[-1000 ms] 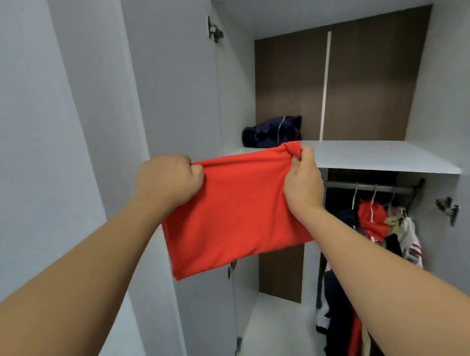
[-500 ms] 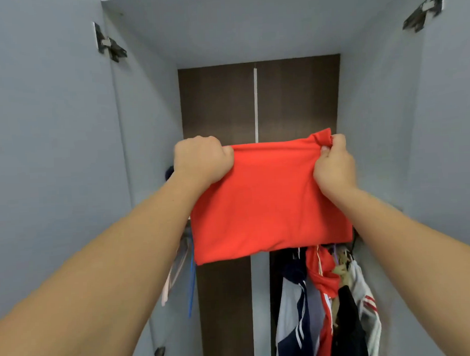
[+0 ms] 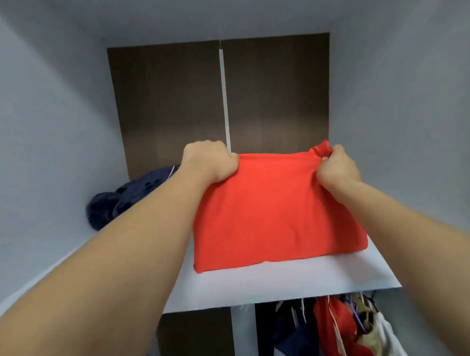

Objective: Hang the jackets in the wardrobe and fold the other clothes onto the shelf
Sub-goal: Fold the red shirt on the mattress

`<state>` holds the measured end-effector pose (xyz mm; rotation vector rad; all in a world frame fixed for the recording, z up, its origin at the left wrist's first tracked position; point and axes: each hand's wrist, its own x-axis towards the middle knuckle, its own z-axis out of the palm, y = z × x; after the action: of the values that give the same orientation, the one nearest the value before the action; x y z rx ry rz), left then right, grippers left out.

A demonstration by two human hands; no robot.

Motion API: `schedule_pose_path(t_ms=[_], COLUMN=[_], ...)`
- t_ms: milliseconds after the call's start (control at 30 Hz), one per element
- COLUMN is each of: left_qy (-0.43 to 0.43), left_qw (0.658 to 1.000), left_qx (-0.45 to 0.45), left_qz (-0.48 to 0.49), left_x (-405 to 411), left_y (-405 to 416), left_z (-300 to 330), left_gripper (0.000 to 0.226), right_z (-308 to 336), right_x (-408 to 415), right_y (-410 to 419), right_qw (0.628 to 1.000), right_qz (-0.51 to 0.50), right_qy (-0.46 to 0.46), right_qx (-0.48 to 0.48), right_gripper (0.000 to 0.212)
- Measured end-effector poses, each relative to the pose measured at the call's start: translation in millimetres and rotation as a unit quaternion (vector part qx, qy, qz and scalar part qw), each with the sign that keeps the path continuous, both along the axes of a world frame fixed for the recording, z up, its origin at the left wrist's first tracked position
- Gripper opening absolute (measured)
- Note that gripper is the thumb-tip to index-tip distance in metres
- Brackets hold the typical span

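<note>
Folded red garment [image 3: 272, 211] lies on the white wardrobe shelf [image 3: 259, 286], its near edge resting on the board a little back from the front lip, its far edge lifted slightly where both hands hold it. At the far left corner the left hand [image 3: 210, 162] has its fingers curled over and bunched into the cloth, so the fabric starts right at the knuckles and runs toward the camera below the wrist. The right hand [image 3: 336, 165] pinches the far right corner, which puckers up in a small peak above the fingertips. To the left, a dark navy garment [image 3: 115, 203] lies crumpled against the grey side wall, partly hidden by the left forearm. Below the shelf hang jackets [image 3: 338, 331] in red, navy and white.
</note>
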<state>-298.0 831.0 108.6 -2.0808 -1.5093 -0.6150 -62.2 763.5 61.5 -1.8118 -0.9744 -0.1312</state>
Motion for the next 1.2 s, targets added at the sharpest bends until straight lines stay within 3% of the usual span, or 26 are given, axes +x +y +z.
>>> schedule_pose_path(t_ms=[67,133,233,300,467,967,1200], left_qy=[0.034,0.034,0.005,0.002,-0.017,-0.052,-0.047], left_qw=[0.999,0.995,0.959,0.941,0.937,0.94,0.945], left_qx=[-0.023,-0.085,-0.281,-0.332,-0.343,-0.337,-0.324], left_qz=[0.032,0.035,-0.036,-0.06,-0.062,-0.027,-0.014], left_x=[12,27,46,50,55,72,78], left_y=[31,52,54,55,83,228,249], left_z=[-15,-41,-104,-134,-135,-132,-135], left_gripper=[0.048,0.053,0.069,0.074,0.071,0.065,0.066], right_z=[-16,-33,-64,-77,-76,-77,-81], right_x=[1,-5,-20,-20,-14,9,17], right_y=[34,58,79,89,119,266,287], right_qw=[0.998,0.979,0.905,0.867,0.851,0.861,0.863], right_qz=[-0.013,-0.036,0.038,0.111,0.116,0.134,0.124], right_qy=[-0.007,-0.082,-0.194,-0.202,-0.21,-0.216,-0.226], right_qx=[-0.056,-0.183,-0.376,-0.441,-0.467,-0.44,-0.435], right_gripper=[0.036,0.056,0.066,0.066,0.062,0.057,0.054])
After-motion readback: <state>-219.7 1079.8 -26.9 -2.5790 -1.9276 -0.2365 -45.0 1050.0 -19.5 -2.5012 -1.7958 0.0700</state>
